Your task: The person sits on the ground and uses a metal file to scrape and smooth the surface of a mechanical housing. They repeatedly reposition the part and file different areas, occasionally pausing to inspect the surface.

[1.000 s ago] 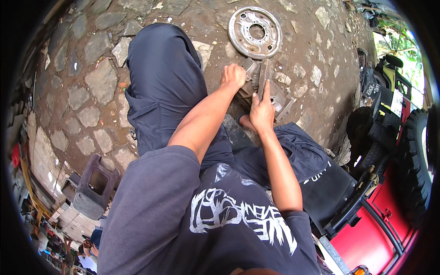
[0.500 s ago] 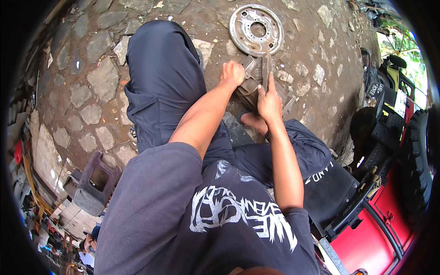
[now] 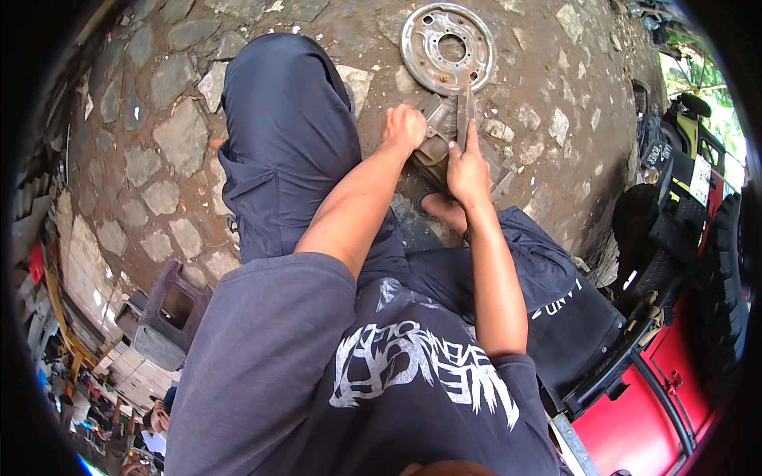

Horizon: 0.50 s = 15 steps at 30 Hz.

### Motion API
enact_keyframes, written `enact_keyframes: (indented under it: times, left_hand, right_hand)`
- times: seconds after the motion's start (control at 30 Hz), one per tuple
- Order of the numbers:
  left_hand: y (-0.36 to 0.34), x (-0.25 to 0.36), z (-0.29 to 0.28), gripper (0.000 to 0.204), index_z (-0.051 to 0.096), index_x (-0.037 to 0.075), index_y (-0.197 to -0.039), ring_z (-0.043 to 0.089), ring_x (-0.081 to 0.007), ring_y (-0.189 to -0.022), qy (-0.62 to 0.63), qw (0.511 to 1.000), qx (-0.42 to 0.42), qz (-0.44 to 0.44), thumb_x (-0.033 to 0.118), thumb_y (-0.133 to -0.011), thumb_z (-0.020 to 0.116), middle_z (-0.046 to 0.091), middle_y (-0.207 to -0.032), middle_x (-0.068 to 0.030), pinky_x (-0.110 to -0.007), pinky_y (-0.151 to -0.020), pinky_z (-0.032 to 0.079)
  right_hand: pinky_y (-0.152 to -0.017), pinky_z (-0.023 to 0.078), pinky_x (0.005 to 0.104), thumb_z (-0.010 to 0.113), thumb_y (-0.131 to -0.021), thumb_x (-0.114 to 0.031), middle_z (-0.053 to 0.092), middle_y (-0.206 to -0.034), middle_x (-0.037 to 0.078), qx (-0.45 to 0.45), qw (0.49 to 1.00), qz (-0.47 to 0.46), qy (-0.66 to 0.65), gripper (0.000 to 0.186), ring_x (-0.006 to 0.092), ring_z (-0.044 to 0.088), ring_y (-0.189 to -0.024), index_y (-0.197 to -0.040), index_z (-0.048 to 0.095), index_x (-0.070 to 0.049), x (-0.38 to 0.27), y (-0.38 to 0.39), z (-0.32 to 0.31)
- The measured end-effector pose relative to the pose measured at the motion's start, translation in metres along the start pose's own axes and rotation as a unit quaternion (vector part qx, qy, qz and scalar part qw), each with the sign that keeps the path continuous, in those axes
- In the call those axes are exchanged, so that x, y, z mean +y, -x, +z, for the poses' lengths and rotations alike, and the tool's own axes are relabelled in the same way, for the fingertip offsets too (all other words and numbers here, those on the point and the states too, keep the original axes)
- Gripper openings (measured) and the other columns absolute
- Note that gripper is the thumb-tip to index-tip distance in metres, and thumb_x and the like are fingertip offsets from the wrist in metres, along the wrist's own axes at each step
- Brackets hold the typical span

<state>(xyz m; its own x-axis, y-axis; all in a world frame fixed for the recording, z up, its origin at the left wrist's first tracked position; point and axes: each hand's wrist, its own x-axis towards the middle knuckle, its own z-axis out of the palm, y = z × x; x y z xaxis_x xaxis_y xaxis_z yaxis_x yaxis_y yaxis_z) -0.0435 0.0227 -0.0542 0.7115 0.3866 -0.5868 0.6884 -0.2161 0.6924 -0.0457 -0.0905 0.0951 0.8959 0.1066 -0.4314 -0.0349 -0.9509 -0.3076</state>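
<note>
My left hand (image 3: 404, 128) is closed at the left edge of a grey-brown metal casting (image 3: 432, 152) lying on the ground in front of me. In my right hand (image 3: 468, 176) is a long, flat brown tool (image 3: 463, 119), its far end pointing away from me and the index finger stretched along it. A dark, rough strip shows beside the tool; I cannot make out whether it belongs to it. Just beyond the tool's tip lies a round steel plate (image 3: 429, 57) with a large centre hole and smaller holes around it.
Uneven stones are set in the dirt ground (image 3: 178, 135). A grey padded frame (image 3: 168, 317) stands at the left. To the right is a red vehicle (image 3: 635, 420) with a black tyre (image 3: 726, 278). Another person (image 3: 159, 416) is partly visible at the lower left.
The whole view has shifted slightly. Both hands keep their holds, and the tool is in nearly the same place over the casting.
</note>
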Motion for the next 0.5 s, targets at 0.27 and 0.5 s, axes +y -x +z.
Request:
enact_keyframes:
  times: [0.27, 0.5]
  left_hand:
    - [0.005, -0.004, -0.01, 0.041, 0.077, -0.004, -0.1, 0.066, -0.0478, -0.112, 0.012, 1.0, 0.01, 0.007, 0.025, -0.097, 0.047, 0.069, -0.113, -0.0327, -0.051, -0.102, 0.052]
    - [-0.004, -0.006, 0.009, 0.039, 0.078, -0.003, -0.096, 0.068, -0.048, -0.105, -0.021, 0.993, 0.082, 0.088, 0.023, -0.096, 0.048, 0.07, -0.11, -0.0317, -0.051, -0.099, 0.054]
  right_hand:
    - [-0.083, 0.056, 0.0467, 0.052, -0.102, -0.021, 0.073, -0.074, 0.02, -0.11, 0.989, -0.005, -0.095, 0.072, 0.0401, 0.076, -0.082, -0.164, 0.02, -0.003, -0.005, 0.068, -0.033]
    - [-0.084, 0.057, 0.0512, 0.05, -0.104, -0.026, 0.073, -0.088, 0.03, 0.026, 1.0, 0.004, 0.015, 0.069, 0.0465, 0.074, -0.089, -0.164, 0.021, -0.006, 0.015, -0.023, 0.021]
